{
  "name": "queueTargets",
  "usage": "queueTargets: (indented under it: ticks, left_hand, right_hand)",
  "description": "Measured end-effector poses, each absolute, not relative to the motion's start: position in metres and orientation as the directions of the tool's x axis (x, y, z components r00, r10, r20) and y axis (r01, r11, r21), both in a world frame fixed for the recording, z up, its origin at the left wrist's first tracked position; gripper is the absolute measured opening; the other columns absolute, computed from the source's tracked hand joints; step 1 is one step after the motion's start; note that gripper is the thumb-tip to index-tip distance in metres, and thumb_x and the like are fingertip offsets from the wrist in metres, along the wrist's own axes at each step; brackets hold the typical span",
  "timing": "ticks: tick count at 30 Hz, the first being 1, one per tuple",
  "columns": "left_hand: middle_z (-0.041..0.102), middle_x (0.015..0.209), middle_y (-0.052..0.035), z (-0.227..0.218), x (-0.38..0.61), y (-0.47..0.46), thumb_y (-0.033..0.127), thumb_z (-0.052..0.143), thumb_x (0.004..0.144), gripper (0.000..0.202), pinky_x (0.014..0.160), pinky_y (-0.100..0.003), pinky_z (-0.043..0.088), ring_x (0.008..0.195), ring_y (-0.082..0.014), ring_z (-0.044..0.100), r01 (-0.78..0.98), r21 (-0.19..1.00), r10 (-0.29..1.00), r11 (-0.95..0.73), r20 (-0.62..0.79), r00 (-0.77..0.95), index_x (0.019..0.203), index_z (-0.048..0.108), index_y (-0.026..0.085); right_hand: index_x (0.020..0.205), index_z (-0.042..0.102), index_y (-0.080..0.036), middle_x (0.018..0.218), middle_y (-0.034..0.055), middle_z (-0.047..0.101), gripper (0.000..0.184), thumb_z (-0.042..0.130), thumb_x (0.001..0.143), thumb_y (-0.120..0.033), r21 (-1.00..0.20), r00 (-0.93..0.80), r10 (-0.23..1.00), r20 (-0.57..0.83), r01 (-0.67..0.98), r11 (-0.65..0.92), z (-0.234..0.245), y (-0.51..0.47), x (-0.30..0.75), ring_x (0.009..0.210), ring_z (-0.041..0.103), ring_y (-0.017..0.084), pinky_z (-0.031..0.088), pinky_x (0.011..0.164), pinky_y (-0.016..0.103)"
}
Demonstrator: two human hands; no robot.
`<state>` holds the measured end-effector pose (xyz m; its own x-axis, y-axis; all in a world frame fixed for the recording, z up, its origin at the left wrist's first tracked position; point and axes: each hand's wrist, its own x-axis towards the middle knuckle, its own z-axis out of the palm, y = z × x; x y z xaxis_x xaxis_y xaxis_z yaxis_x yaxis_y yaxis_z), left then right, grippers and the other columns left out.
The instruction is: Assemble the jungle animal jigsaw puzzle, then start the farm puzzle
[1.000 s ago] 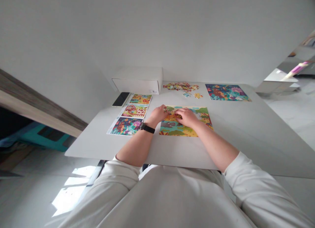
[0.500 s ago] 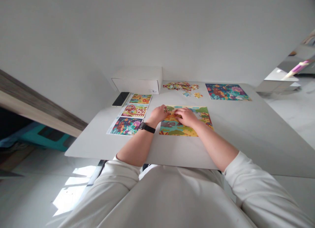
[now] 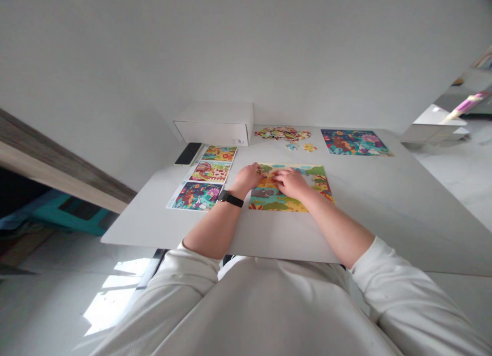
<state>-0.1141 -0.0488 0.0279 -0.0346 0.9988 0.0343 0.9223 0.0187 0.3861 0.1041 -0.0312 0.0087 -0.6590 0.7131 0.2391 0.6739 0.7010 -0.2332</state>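
A colourful jigsaw puzzle [image 3: 292, 200] with trees and animals lies flat on the white table [image 3: 376, 202] in front of me. My left hand [image 3: 247, 178], with a black watch on its wrist, rests at the puzzle's upper left edge, its fingers curled down onto the pieces. My right hand [image 3: 292, 182] lies on the middle of the puzzle, fingers stretched leftward and pressing on the surface. The fingertips of both hands almost meet. Whatever lies under them is hidden.
A heap of loose puzzle pieces [image 3: 282, 133] and two stray pieces [image 3: 302, 147] lie behind the puzzle. A finished blue puzzle [image 3: 353, 143] sits at the back right. Three picture cards [image 3: 209, 171], a dark phone [image 3: 188, 153] and a white box [image 3: 215, 124] are on the left.
Both hands stay on the puzzle's upper left part; only small finger movements show. The view has shifted very slightly.
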Motion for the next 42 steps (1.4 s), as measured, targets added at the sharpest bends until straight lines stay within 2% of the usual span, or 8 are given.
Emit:
queueTargets:
  ticks: [11,17,22,30,34,37,40,42]
  left_hand:
    - [0.079,0.115,-0.0151,0.03,-0.113,-0.05,0.038,0.068,0.096,0.037,0.089,-0.035,0.054,0.109,-0.031,0.074,0.926,0.378,0.999,-0.011,0.036,-0.003,0.128,0.072,0.02]
    - [0.076,0.123,-0.0153,0.025,-0.117,-0.048,0.052,0.079,0.086,0.056,0.09,-0.033,0.054,0.112,-0.0313,0.073,0.937,0.338,0.996,-0.09,0.041,0.081,0.132,0.07,0.022]
    - [0.076,0.125,-0.0145,0.023,-0.115,-0.047,0.053,0.073,0.092,0.054,0.092,-0.034,0.054,0.113,-0.0301,0.073,0.948,0.313,0.998,-0.064,0.041,0.054,0.136,0.067,0.023]
    - [0.075,0.129,-0.0165,0.023,-0.115,-0.044,0.05,0.068,0.096,0.051,0.093,-0.036,0.055,0.116,-0.031,0.073,0.954,0.287,0.996,-0.091,0.033,0.085,0.138,0.064,0.021]
    - [0.079,0.117,-0.0128,0.024,-0.125,-0.034,0.036,0.073,0.092,0.043,0.084,-0.033,0.053,0.104,-0.0289,0.075,0.922,0.365,0.991,-0.128,0.012,0.133,0.132,0.068,0.024]
    - [0.08,0.1,-0.0089,0.019,-0.138,-0.027,0.027,0.06,0.097,0.03,0.075,-0.031,0.05,0.09,-0.0252,0.073,0.889,0.441,0.993,-0.121,0.041,0.115,0.125,0.071,0.024]
    - [0.073,0.077,-0.0043,0.01,-0.151,-0.023,0.03,0.045,0.101,0.03,0.065,-0.028,0.045,0.071,-0.0197,0.066,0.736,0.675,0.982,-0.054,0.168,-0.083,0.113,0.072,0.023]
    - [0.063,0.066,0.0005,0.003,-0.156,-0.02,0.035,0.042,0.1,0.033,0.054,-0.026,0.04,0.053,-0.0164,0.055,0.558,0.83,0.981,-0.007,0.115,-0.158,0.112,0.07,0.022]
  right_hand:
    - [0.122,0.082,-0.031,0.129,0.01,0.077,0.028,0.067,0.1,-0.039,-0.148,-0.662,0.735,0.143,0.721,0.678,0.023,-0.054,0.104,0.124,0.061,0.039,0.047,0.102,0.056]
    - [0.124,0.081,-0.029,0.13,0.0115,0.077,0.03,0.068,0.099,-0.039,-0.136,-0.655,0.742,0.144,0.73,0.67,0.022,-0.058,0.101,0.122,0.063,0.038,0.049,0.102,0.053]
    - [0.125,0.08,-0.026,0.131,0.0123,0.076,0.032,0.065,0.1,-0.039,-0.111,-0.659,0.747,0.094,0.738,0.665,0.028,-0.063,0.099,0.125,0.061,0.038,0.049,0.103,0.052]
    - [0.146,0.067,-0.023,0.154,0.0115,0.063,0.045,0.05,0.106,-0.034,-0.078,-0.635,0.772,0.03,0.769,0.635,0.037,-0.06,0.088,0.14,0.054,0.035,0.046,0.112,0.05]
    - [0.133,0.076,-0.027,0.143,0.0089,0.072,0.04,0.046,0.109,-0.036,-0.073,-0.655,0.755,0.001,0.753,0.653,0.046,-0.041,0.093,0.133,0.061,0.033,0.046,0.111,0.048]
    - [0.129,0.079,-0.027,0.131,0.0106,0.078,0.037,0.051,0.107,-0.038,-0.074,-0.579,0.815,0.026,0.812,0.579,0.052,-0.013,0.114,0.124,0.067,0.032,0.048,0.109,0.046]
    - [0.136,0.075,-0.026,0.137,0.0109,0.075,0.038,0.058,0.103,-0.036,-0.1,-0.463,0.884,0.062,0.878,0.467,0.053,0.022,0.148,0.126,0.067,0.032,0.05,0.108,0.043]
    - [0.136,0.075,-0.024,0.139,0.012,0.074,0.04,0.06,0.102,-0.035,-0.128,-0.359,0.93,0.08,0.921,0.367,0.051,0.043,0.173,0.126,0.068,0.031,0.051,0.108,0.042]
